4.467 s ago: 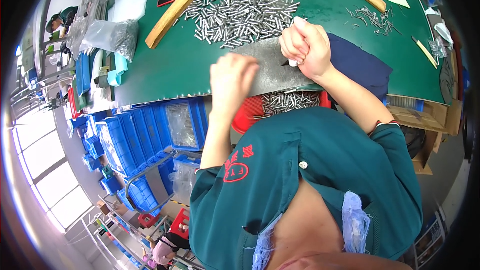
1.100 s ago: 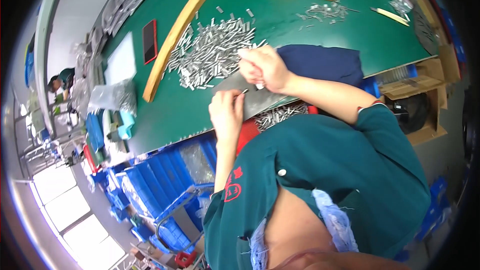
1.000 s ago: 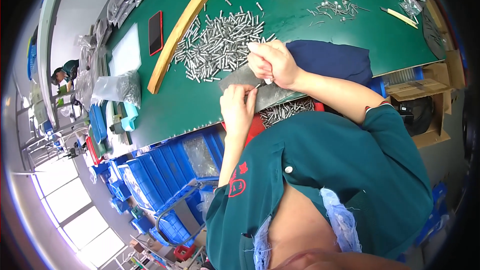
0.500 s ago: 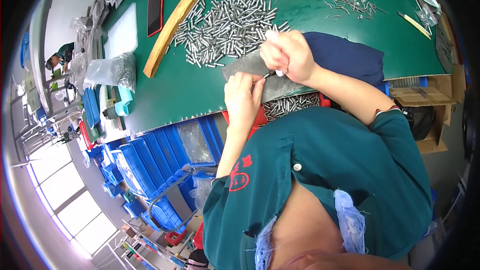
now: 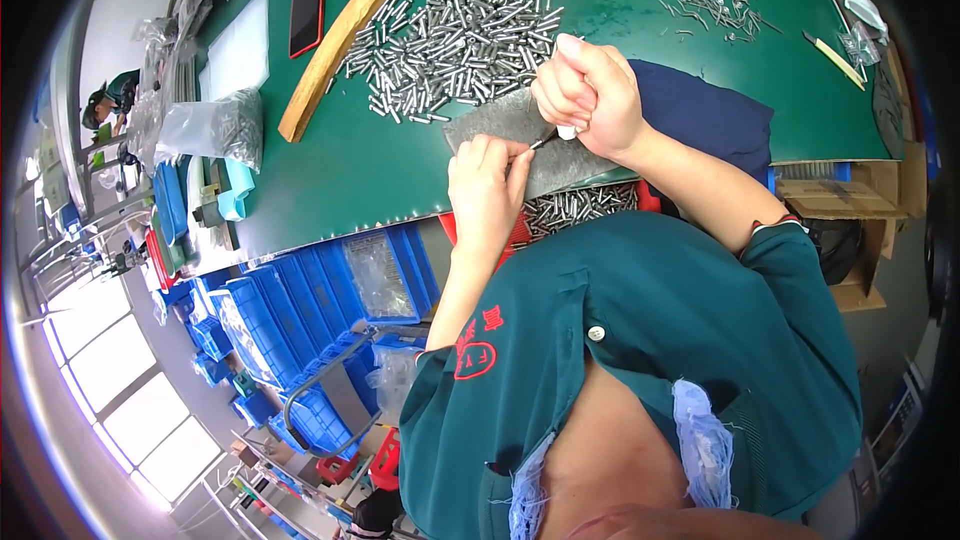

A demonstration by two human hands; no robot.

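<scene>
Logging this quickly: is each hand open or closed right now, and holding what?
Left hand: closed, pinching a small metal part.
Right hand: closed in a fist around a white-handled tool, mostly hidden.

The left grip (image 5: 484,180) pinches, thumb toward forefinger, at the left of the grey mat (image 5: 562,172); the right grip (image 5: 598,98) makes a fist above its right part.

Plain green flat tabletop (image 5: 320,180) tbh, with silvery little metal pins (image 5: 440,62), yellow-brown long wooden strip (image 5: 347,35), mottled grey flat sheet (image 5: 560,165), solid navy cloth (image 5: 700,118), red-edged black rectangular phone (image 5: 308,10).
</scene>
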